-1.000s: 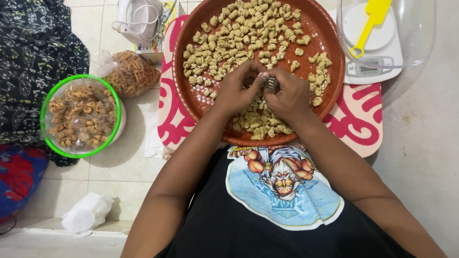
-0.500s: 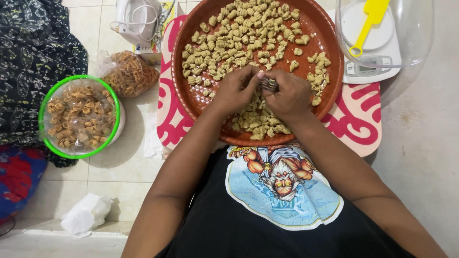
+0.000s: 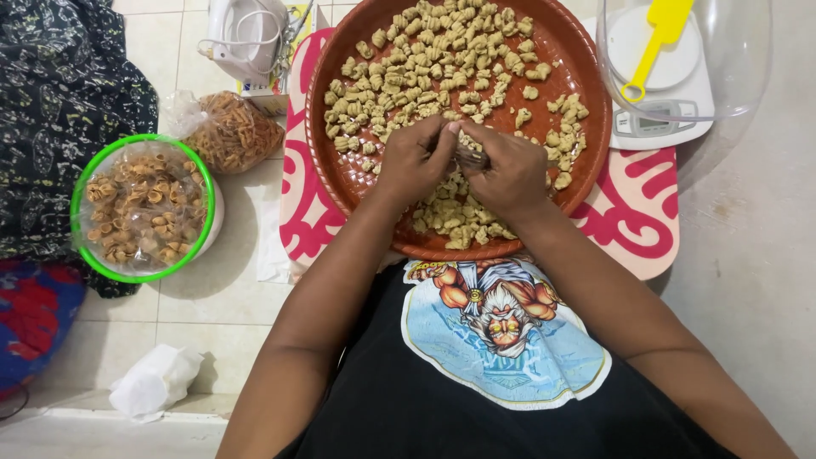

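Left hand [image 3: 414, 160] and right hand [image 3: 511, 172] pinch a fork [image 3: 470, 157] and dough piece together at the brown tray's [image 3: 586, 161] centre; shaped pieces [image 3: 442, 64] crowd twelve o'clock. A slip could squash neighbours.

The person wore a black short-sleeved T-shirt [image 3: 399, 399], so both forearms were bare down to the wrists. On its chest was a large printed picture [image 3: 501, 327]: a pale blue, roughly oval patch bearing a cartoon figure with white hair, a white beard and bulging orange arms. The left hand [image 3: 414, 160] and the right hand [image 3: 513, 172] were bare, with no gloves showing.
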